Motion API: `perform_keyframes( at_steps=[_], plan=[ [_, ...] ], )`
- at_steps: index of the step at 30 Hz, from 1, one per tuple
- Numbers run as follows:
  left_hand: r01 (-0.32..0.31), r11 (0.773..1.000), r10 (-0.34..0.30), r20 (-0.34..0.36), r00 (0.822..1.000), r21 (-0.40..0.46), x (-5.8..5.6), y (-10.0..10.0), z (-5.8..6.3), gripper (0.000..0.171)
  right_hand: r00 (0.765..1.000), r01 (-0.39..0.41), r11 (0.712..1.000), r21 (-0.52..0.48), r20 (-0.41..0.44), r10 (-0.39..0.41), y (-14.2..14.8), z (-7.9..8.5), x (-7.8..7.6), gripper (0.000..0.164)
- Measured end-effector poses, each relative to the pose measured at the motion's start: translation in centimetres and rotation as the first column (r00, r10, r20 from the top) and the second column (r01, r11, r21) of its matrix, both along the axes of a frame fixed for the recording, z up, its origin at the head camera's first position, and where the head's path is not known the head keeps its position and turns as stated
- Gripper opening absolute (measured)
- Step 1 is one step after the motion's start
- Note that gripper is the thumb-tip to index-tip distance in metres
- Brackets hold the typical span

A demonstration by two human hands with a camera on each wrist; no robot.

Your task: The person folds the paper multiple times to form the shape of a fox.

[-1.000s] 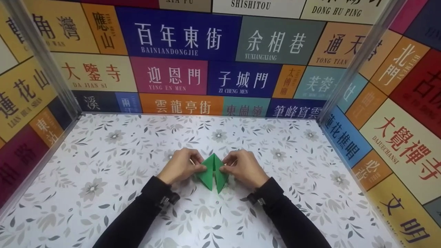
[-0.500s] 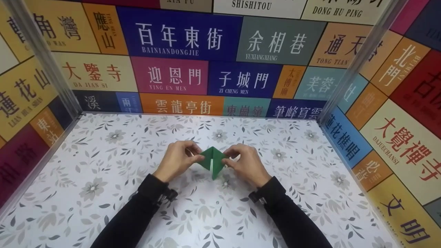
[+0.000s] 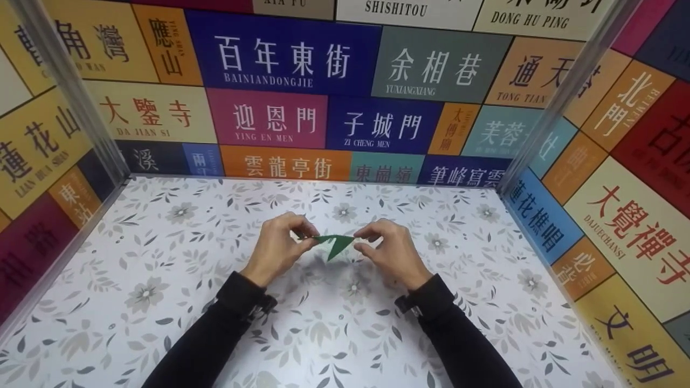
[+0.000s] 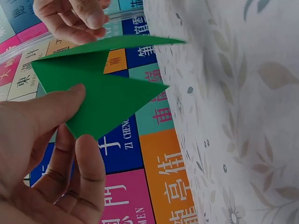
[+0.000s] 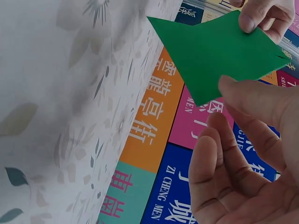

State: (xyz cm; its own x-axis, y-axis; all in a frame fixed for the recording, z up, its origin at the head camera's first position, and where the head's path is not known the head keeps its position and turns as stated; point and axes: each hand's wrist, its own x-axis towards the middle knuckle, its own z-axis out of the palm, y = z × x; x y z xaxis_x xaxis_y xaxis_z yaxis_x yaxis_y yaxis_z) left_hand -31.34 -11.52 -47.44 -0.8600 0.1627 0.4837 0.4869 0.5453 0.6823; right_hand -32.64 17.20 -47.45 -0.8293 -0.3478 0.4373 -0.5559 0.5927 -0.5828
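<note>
A folded green paper [image 3: 338,246] with pointed flaps is held between both hands, raised over the flowered table. My left hand [image 3: 280,245] pinches its left side; in the left wrist view the thumb lies flat on the green face [image 4: 100,93] and the other fingers curl behind. At the opposite side is my right hand [image 3: 391,248]. Its thumb tip overlaps the paper's edge [image 5: 219,60] in the right wrist view, with the index fingertip hidden behind. Two flaps spread apart, one a thin sliver seen edge-on in the left wrist view.
The white table [image 3: 215,334] has a grey leaf and flower print. Upright panels with colourful sign blocks [image 3: 280,54] close off the back and both sides, with clear strips at the corners [image 3: 555,97].
The green paper has risen and tipped, from both flaps facing the head camera to a narrow, nearly edge-on shape. Both hands have moved slightly away from the body with it.
</note>
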Motion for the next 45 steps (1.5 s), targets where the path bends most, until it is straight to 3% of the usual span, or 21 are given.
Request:
perform_keyframes(
  at_steps=[7, 15, 18, 26, 36, 45],
  plan=[
    [0.050, 0.998, -0.055, -0.140, 0.989, -0.041, 0.0, 0.3, -1.1, 0.019, 0.999, 0.037, 0.999, 0.020, -0.002, -0.037, 0.7, 0.2, -0.3, 0.016],
    [0.170, 0.979, -0.186, -0.149, 0.971, -0.115, 0.1, 0.9, -2.3, 0.019, 0.998, 0.056, 0.997, 0.046, 0.035, -0.057, 1.2, 0.3, -0.4, 0.015],
    [0.213, 0.964, -0.232, -0.113, 0.966, -0.158, 0.0, 0.9, -2.5, 0.019, 0.997, 0.053, 0.997, 0.063, 0.051, -0.056, 1.2, 0.2, -0.5, 0.015],
    [0.264, 0.926, -0.277, -0.011, 0.961, -0.270, 0.1, 0.4, -2.7, 0.017, 0.998, 0.022, 0.991, 0.135, 0.057, -0.030, 1.0, -0.3, -0.7, 0.014],
    [0.341, 0.904, -0.335, 0.068, 0.940, -0.258, -0.3, 0.1, -3.1, 0.010, 0.993, 0.027, 0.985, 0.173, 0.106, -0.046, 0.5, -0.8, -0.4, 0.014],
    [0.377, 0.887, -0.363, 0.101, 0.926, -0.266, -0.5, 0.1, -3.3, 0.015, 0.988, -0.003, 0.983, 0.185, 0.149, -0.025, -0.3, -1.5, 0.1, 0.013]
  ],
)
